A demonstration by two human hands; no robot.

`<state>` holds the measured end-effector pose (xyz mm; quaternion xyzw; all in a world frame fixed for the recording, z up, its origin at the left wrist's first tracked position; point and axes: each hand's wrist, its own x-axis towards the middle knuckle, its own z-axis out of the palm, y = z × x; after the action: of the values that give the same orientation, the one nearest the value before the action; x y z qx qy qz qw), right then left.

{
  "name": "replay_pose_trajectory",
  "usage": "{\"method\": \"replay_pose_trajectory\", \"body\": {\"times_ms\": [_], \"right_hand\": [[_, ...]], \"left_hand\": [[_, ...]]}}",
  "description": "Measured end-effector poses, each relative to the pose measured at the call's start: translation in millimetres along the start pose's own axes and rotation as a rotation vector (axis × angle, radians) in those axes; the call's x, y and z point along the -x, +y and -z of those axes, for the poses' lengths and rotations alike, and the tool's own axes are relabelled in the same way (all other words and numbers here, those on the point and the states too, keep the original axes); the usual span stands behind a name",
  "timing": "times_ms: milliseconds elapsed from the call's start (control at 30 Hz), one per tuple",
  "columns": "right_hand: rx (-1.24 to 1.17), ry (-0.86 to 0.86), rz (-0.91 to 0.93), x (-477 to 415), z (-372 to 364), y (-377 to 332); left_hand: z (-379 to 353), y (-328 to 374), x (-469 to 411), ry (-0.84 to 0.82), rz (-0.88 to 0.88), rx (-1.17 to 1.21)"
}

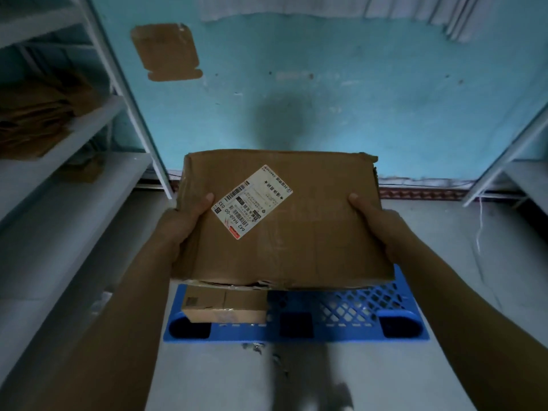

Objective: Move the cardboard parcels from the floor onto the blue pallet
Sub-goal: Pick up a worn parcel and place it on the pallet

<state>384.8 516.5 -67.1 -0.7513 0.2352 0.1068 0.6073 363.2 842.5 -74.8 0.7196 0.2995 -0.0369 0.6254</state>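
Note:
A large brown cardboard parcel point(311, 232) with a white shipping label on top is held in the air above the blue pallet point(341, 310). My left hand point(184, 223) grips its left edge, thumb on top. My right hand point(376, 221) grips its right edge the same way. The parcel hides most of the pallet's top. A smaller cardboard parcel point(225, 304) lies on the pallet's near left corner, partly under the held one.
White metal shelving point(74, 120) with stacked flat cardboard stands on the left, and another white shelf frame point(504, 161) on the right. A turquoise wall point(355, 99) rises behind the pallet. Small debris point(261, 351) lies on the grey floor in front.

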Motion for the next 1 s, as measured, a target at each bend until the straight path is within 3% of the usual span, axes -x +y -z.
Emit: {"method": "replay_pose_trajectory", "body": {"times_ms": [433,700,1000], "right_hand": [[0.018,0.019,-0.026,-71.0,78.1,12.9],[0.052,-0.004,-0.075,-103.3,91.9,28.1],[0.022,0.095,-0.146,-128.8,88.2,50.1]], "left_hand": [[-104.2,-0.4,-17.6,0.020,0.034,-0.032],[-140.8,-26.4,-33.2,0.031,0.069,-0.021],[-160.4,-30.7,-71.2,-0.042,0.103,-0.078]]}}
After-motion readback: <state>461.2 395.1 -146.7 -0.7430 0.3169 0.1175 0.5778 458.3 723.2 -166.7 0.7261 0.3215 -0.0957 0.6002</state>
